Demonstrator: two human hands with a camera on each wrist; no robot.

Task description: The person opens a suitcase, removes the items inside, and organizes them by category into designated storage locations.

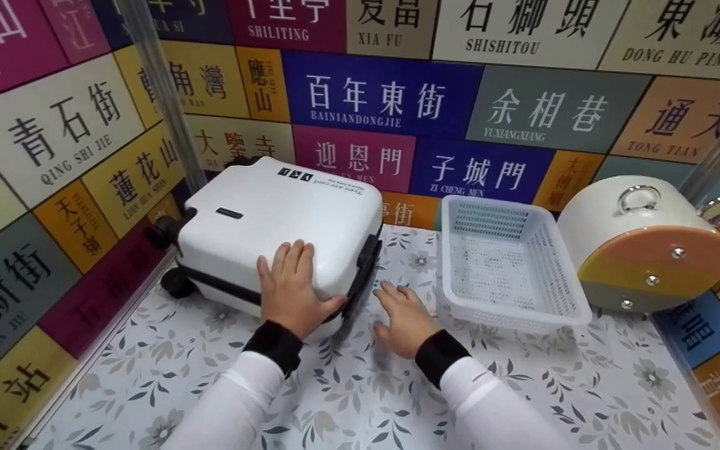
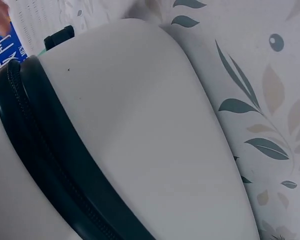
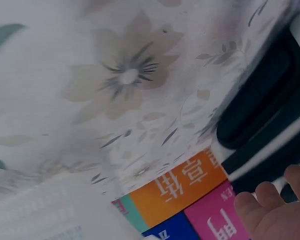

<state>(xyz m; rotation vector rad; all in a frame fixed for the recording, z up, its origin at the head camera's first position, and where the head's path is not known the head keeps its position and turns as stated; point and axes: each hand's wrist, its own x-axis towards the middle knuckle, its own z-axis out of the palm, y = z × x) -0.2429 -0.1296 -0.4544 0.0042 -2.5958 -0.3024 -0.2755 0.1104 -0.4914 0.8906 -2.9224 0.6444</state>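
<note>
Steady the suitcase point(image 1: 285, 215) at nine o'clock under the flat-fingered left hand point(image 1: 294, 292); bring the right hand point(image 1: 407, 322), relaxed and apart from it at five o'clock, squarely onto the black side handle point(image 3: 262, 92).

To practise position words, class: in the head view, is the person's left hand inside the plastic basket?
No, the left hand rests on the white suitcase, and the plastic basket stands apart from it.
</note>
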